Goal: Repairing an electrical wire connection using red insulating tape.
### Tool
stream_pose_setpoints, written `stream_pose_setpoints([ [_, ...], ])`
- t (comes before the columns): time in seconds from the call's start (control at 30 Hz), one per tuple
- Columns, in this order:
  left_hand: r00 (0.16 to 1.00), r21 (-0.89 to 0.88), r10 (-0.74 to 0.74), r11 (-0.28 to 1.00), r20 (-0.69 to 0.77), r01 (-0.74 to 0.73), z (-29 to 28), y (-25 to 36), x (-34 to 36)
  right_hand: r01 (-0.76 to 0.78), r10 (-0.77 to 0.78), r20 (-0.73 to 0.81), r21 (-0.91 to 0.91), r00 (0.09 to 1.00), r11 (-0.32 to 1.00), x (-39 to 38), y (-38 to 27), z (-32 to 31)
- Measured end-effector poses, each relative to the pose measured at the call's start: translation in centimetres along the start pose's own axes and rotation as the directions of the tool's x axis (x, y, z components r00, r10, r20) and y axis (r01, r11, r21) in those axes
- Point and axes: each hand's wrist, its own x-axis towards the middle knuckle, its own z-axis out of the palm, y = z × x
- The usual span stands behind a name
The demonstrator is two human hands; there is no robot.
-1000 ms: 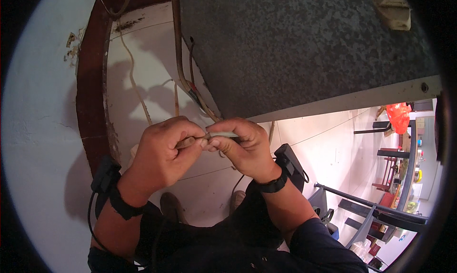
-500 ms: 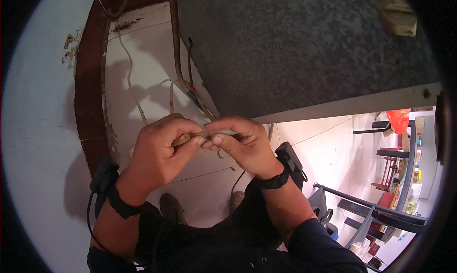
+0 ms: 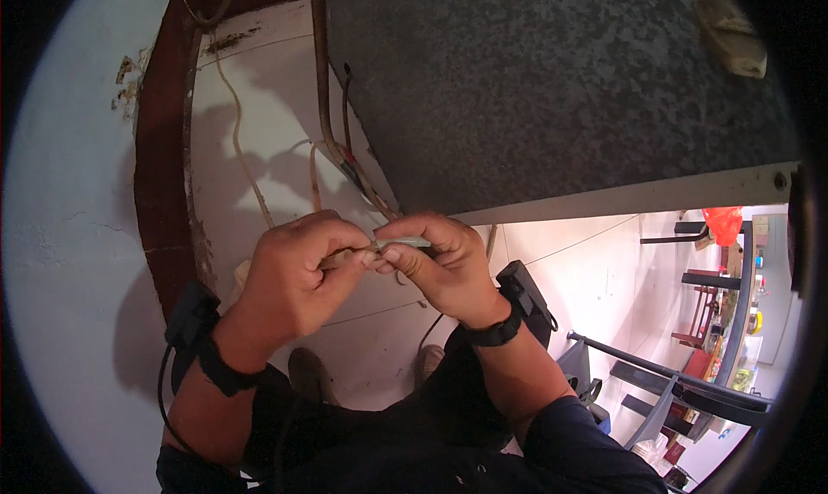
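Above pale floor tiles (image 3: 371, 356), at clock centre, pinching brownish cord (image 3: 336, 259) with left hand (image 3: 295, 265) and pale strip (image 3: 407, 241) with right hand (image 3: 451, 272), both nearly closed. Could lose either through a slackened pinch, or snag on cables (image 3: 348, 171) toward eleven o'clock, beside grey panel (image 3: 552, 89) at one.

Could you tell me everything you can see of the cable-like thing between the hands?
The cable-like thing is slim, dull brown near the left hand and pale grey-green at the right hand. It may be cable or tubing; the material is unclear. Both hands pinch it close together, hiding its middle, so whether it is one piece or two I can't tell. It runs crosswise, above the light tiled floor.
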Motion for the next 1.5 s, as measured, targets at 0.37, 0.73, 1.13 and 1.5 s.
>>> stream_pose_setpoints([
  [0.37,1.0,0.065,0.001,0.998,0.01,-0.002,-0.2,0.4,0.2,0.064,-0.065,-0.014,-0.056,0.998,0.996,0.2,0.0,0.4],
  [0.73,0.997,0.163,0.028,0.986,0.068,-0.039,-0.9,0.8,0.4,0.083,-0.085,0.0,-0.191,0.996,0.978,0.3,0.2,0.4],
  [1.13,0.997,0.114,0.08,0.99,-0.007,-0.078,0.1,0.1,0.3,0.115,-0.124,-0.041,-0.171,0.991,0.979,0.3,0.6,0.9],
  [1.5,0.975,-0.128,-0.215,0.967,0.055,0.22,-1.2,0.7,0.3,0.124,-0.128,-0.001,-0.245,0.992,0.962,0.4,0.1,-0.3],
])
